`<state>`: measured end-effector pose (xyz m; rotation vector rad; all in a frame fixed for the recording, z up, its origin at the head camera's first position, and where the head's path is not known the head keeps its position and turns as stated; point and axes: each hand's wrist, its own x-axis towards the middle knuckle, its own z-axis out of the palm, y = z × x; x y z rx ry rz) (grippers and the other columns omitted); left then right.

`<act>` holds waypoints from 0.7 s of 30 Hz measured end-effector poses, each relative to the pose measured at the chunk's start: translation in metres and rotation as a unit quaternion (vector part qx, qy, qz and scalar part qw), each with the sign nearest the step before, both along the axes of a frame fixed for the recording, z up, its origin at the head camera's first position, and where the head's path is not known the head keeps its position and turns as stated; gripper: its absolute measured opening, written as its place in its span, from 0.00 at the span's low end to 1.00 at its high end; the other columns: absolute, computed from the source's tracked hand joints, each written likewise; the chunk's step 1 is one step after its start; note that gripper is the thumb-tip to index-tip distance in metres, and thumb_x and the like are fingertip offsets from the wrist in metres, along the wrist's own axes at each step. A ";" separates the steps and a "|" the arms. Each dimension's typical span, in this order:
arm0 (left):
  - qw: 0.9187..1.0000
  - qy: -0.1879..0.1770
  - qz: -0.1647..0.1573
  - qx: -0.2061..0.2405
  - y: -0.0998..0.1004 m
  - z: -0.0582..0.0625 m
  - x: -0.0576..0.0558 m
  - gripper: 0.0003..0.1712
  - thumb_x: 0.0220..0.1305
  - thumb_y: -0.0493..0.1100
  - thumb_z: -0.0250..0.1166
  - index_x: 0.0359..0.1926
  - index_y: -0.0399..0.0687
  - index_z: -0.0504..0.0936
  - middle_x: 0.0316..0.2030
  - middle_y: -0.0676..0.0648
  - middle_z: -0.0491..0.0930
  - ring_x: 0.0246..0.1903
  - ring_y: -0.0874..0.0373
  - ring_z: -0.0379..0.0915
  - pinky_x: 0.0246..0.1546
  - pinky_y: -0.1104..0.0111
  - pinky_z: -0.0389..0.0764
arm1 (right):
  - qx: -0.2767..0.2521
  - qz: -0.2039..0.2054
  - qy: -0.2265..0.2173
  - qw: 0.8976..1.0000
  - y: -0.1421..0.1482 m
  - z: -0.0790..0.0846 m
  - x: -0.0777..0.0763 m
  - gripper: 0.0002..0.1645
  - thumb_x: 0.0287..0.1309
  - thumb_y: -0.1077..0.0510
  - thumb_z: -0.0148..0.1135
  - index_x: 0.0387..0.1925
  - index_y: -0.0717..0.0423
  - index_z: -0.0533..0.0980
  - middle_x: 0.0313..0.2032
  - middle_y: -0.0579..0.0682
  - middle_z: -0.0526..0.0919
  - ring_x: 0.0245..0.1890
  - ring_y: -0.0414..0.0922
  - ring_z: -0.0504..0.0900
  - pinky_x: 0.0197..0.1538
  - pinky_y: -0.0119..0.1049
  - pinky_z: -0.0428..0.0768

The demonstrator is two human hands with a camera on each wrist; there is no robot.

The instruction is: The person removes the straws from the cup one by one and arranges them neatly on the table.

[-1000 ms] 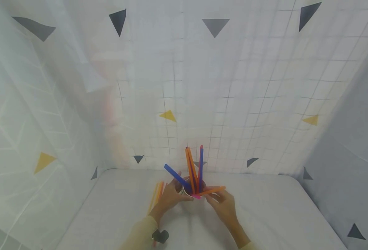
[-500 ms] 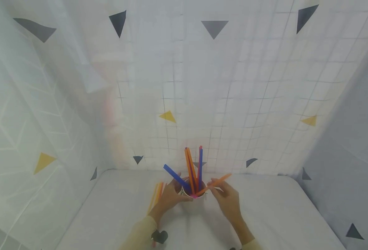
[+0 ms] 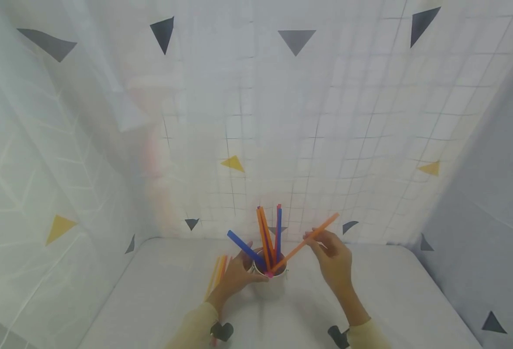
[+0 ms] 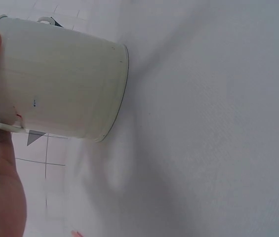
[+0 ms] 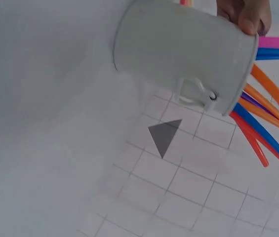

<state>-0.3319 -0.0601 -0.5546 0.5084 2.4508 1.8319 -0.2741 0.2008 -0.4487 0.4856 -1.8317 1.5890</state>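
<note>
A white pail (image 3: 270, 288) with small side loops stands upright on the table. Several coloured straws lean out of it: a blue straw (image 3: 244, 247) to the left, with orange, purple, red and blue ones nearly upright. My left hand (image 3: 236, 275) grips the pail from the left, its thumb near the rim; in the left wrist view fingers lie by a side loop (image 4: 3, 126). My right hand (image 3: 335, 258) pinches an orange straw (image 3: 294, 251) that slants up to the right, its lower end at the pail's mouth. A pink straw end (image 3: 269, 275) shows at the near rim.
Left of the pail, partly behind my left forearm, loose yellow and orange straws (image 3: 216, 274) lie on the white-covered table (image 3: 396, 291). A patterned cloth wall (image 3: 352, 121) rises behind the table, with further cloth at both sides.
My right hand has moved up and right from the pail's rim, tilting the orange straw from nearly flat to a steeper slant and drawing it outward. My left hand stays on the pail.
</note>
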 end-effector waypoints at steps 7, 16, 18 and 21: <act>1.000 0.028 -0.008 0.010 -0.001 -0.006 -0.003 0.70 0.35 0.60 0.82 0.76 0.48 0.52 0.68 0.48 0.66 0.67 0.53 0.62 0.64 0.55 0.66 | 0.007 -0.012 0.017 1.000 0.009 0.030 0.009 0.14 0.61 0.67 0.63 0.49 0.62 0.79 0.42 0.60 0.85 0.43 0.48 0.85 0.49 0.35 0.82; 1.000 0.021 -0.009 0.005 0.000 -0.006 -0.002 0.66 0.38 0.61 0.80 0.75 0.52 0.55 0.68 0.52 0.67 0.67 0.53 0.62 0.65 0.56 0.66 | -0.009 0.007 -0.019 1.000 0.030 0.014 -0.012 0.14 0.61 0.68 0.63 0.49 0.68 0.78 0.44 0.64 0.84 0.41 0.57 0.85 0.43 0.37 0.84; 1.000 0.021 -0.004 -0.002 -0.001 -0.006 -0.002 0.65 0.38 0.61 0.80 0.75 0.55 0.56 0.68 0.52 0.67 0.67 0.53 0.63 0.64 0.56 0.66 | -0.009 -0.005 -0.070 0.998 0.034 0.002 -0.019 0.16 0.62 0.63 0.64 0.50 0.64 0.79 0.45 0.60 0.85 0.41 0.51 0.86 0.43 0.36 0.84; 1.000 0.020 0.004 -0.008 0.000 -0.005 -0.001 0.63 0.38 0.62 0.80 0.74 0.59 0.57 0.69 0.51 0.65 0.66 0.52 0.63 0.64 0.55 0.67 | -0.011 -0.013 -0.131 0.991 0.037 -0.014 -0.026 0.19 0.62 0.56 0.66 0.53 0.60 0.79 0.44 0.55 0.86 0.40 0.44 0.86 0.43 0.34 0.84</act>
